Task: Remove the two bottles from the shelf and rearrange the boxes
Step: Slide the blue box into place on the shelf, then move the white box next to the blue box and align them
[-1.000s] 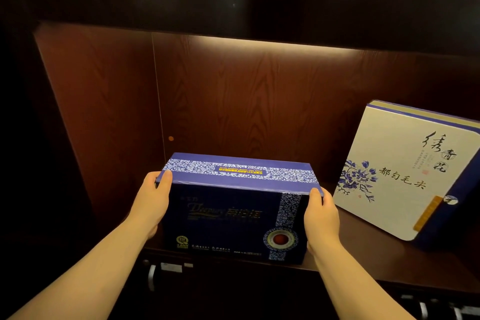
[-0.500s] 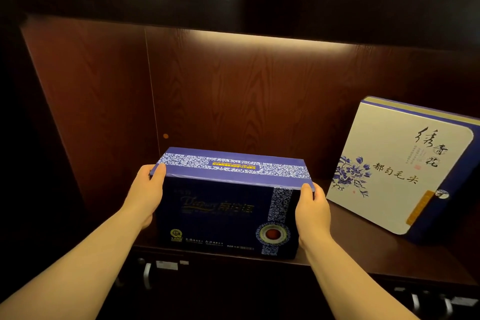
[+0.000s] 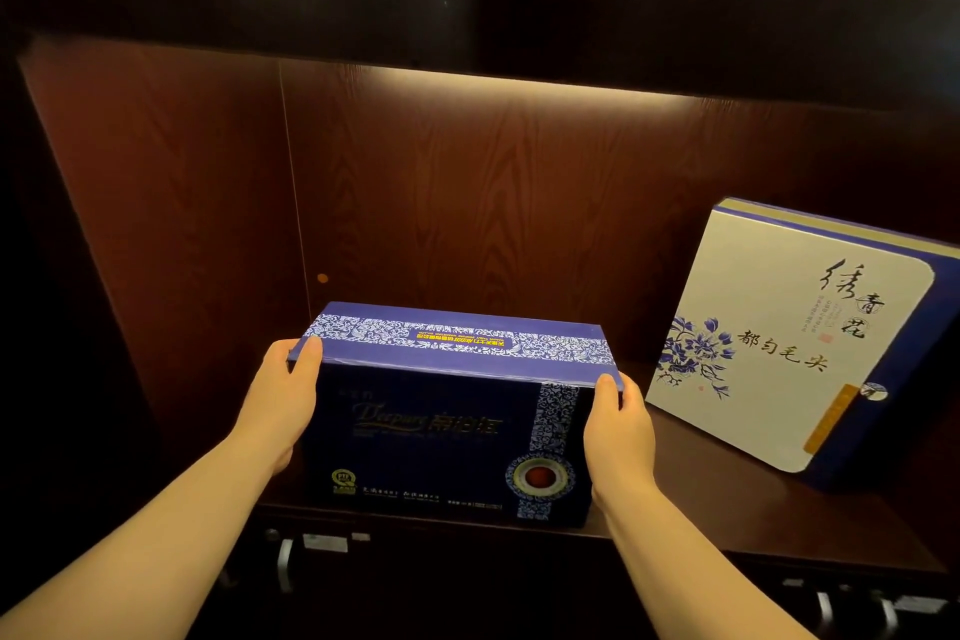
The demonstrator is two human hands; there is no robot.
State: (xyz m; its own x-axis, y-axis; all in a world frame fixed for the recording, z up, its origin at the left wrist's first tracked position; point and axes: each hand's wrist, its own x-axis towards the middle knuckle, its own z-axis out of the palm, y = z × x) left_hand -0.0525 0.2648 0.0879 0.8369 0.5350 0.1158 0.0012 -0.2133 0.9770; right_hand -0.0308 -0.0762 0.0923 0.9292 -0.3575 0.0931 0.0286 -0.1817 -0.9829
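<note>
A dark blue box (image 3: 441,426) with a blue-and-white patterned top band stands on its long side at the front of the wooden shelf (image 3: 737,509). My left hand (image 3: 283,400) grips its left end and my right hand (image 3: 618,431) grips its right end, thumbs on the top edge. To the right, a cream-and-blue box (image 3: 779,333) with a blue flower and dark calligraphy leans back against the shelf's rear wall. No bottles are in view.
The shelf is a dark wood niche with a left side wall (image 3: 171,234), a back panel (image 3: 493,203) and a light strip under the upper board. Metal handles (image 3: 284,561) show below the shelf's front edge.
The view has shifted slightly, so the blue box and both hands sit a little lower-left in frame. Both hands keep the same grip on the box's ends.
</note>
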